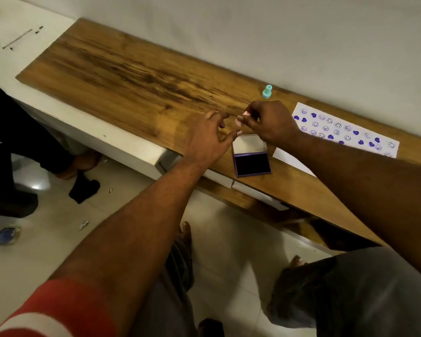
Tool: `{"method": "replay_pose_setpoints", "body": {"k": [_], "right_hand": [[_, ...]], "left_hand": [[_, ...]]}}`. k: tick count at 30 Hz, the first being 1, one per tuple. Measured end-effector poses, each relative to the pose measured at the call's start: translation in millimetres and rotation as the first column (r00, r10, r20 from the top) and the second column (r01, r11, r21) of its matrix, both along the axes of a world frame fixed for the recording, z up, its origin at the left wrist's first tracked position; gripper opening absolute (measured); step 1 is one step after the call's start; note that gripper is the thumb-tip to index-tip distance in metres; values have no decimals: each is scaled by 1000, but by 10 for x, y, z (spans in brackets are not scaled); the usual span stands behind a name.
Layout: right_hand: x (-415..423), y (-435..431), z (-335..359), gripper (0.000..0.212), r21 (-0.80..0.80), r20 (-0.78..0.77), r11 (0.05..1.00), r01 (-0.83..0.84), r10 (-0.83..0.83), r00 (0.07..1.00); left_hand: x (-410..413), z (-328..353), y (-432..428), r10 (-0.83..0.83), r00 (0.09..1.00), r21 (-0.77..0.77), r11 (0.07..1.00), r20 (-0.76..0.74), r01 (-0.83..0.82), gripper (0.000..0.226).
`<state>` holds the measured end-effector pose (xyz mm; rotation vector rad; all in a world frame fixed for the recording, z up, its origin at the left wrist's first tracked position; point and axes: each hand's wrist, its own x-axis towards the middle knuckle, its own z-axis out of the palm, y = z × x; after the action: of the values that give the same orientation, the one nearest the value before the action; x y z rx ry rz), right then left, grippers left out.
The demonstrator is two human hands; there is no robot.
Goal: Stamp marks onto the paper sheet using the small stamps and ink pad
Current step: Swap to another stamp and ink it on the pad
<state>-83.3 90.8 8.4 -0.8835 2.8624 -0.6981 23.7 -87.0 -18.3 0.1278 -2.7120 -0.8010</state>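
A white paper sheet covered in purple hearts and smiley marks lies on the wooden desk at the right. An open purple ink pad sits at the desk's front edge, its lid raised. My right hand hovers just behind the pad, fingers pinched on a small pink stamp. My left hand is spread open just left of it, one fingertip near the pad's lid. A teal stamp stands upright by the wall.
The desk runs along a white wall, with white drawers under its front edge. Another person's dark-clothed leg and foot are at the left on the tiled floor, beside a black sock. My own knees and feet show below.
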Motion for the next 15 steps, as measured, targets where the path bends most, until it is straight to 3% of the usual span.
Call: {"method": "replay_pose_setpoints", "body": {"k": [5, 11, 15], "right_hand": [[325, 193, 125, 33, -29, 5, 995, -94, 94, 996], [476, 333, 208, 33, -77, 12, 985, -152, 153, 988], [504, 414, 217, 48, 224, -119, 957, -182, 213, 970]], "left_hand": [[133, 38, 271, -60, 998, -7, 998, -17, 60, 37], [319, -6, 492, 46, 999, 98, 994, -7, -45, 36], [420, -28, 588, 83, 995, 120, 990, -47, -77, 32]]}}
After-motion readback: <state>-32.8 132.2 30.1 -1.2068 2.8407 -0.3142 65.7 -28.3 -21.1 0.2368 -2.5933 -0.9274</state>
